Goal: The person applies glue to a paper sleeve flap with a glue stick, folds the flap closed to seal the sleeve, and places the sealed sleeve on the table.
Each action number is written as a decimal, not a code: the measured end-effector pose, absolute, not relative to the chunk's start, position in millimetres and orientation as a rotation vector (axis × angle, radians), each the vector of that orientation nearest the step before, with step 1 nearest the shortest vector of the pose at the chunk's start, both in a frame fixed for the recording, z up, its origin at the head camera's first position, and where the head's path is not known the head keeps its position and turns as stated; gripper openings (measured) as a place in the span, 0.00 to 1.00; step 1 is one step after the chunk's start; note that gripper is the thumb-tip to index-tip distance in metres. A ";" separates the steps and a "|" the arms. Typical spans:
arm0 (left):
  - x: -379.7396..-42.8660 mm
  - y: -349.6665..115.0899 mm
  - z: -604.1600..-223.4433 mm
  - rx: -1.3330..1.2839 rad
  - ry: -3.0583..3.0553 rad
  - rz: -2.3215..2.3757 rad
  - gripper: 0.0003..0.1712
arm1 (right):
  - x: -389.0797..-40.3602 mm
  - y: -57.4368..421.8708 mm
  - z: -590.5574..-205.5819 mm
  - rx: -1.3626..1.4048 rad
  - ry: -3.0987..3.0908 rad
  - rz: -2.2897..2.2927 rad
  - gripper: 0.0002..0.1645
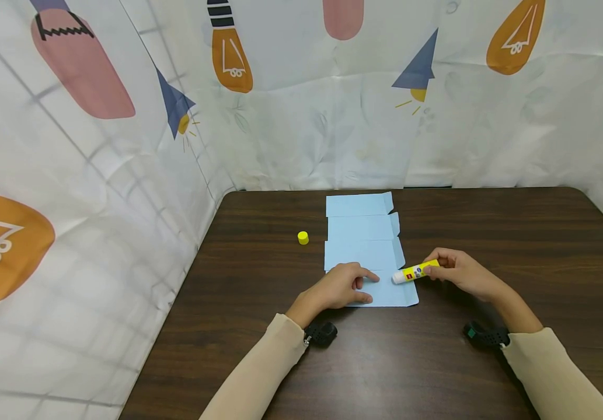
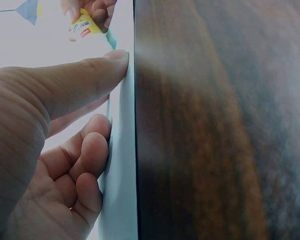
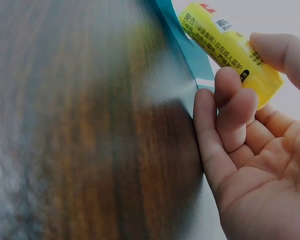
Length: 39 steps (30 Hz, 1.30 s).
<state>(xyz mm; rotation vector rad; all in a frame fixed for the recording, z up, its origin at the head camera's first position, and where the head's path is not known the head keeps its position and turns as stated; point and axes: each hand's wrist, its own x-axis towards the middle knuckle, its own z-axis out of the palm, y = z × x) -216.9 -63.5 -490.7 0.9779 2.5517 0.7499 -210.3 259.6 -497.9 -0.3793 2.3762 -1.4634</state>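
Note:
A light-blue paper sheet (image 1: 360, 255) with creases across it and side tabs along its right edge lies flat on the table. My left hand (image 1: 337, 286) rests on its near part, thumb and index finger extended, the other fingers bent beneath. In the left wrist view the left thumb (image 2: 85, 82) touches down close to the sheet's near edge. My right hand (image 1: 461, 272) pinches an uncapped yellow glue stick (image 1: 415, 271) by its rear end. Its white tip points left, over the lowest right tab; whether it touches the paper I cannot tell.
A yellow cap (image 1: 303, 238) stands on the dark wooden table (image 1: 259, 280), left of the sheet. White printed cloth (image 1: 301, 134) hangs behind the table and along its left side. Both wrists wear black bands.

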 end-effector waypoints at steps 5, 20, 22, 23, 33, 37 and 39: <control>-217.4 -63.8 -491.5 0.976 2.551 0.748 0.24 | -209.1 259.0 -495.8 -0.366 2.383 -1.471 0.15; -216.7 -63.4 -489.1 0.959 2.540 0.747 0.25 | -209.1 259.8 -498.2 -0.379 2.375 -1.482 0.15; -216.8 -63.3 -489.2 0.960 2.541 0.747 0.25 | -209.1 259.8 -497.9 -0.384 2.377 -1.481 0.14; -216.8 -63.3 -489.2 0.959 2.542 0.749 0.25 | -209.1 259.8 -497.8 -0.387 2.379 -1.479 0.14; -216.9 -63.0 -488.8 0.968 2.546 0.741 0.24 | -206.5 258.7 -494.5 -0.403 2.374 -1.473 0.11; -217.2 -62.9 -489.0 0.965 2.547 0.740 0.25 | -205.5 257.7 -492.4 -0.388 2.364 -1.466 0.11; -217.3 -62.9 -489.3 0.965 2.550 0.736 0.24 | -205.4 257.5 -492.3 -0.389 2.363 -1.452 0.11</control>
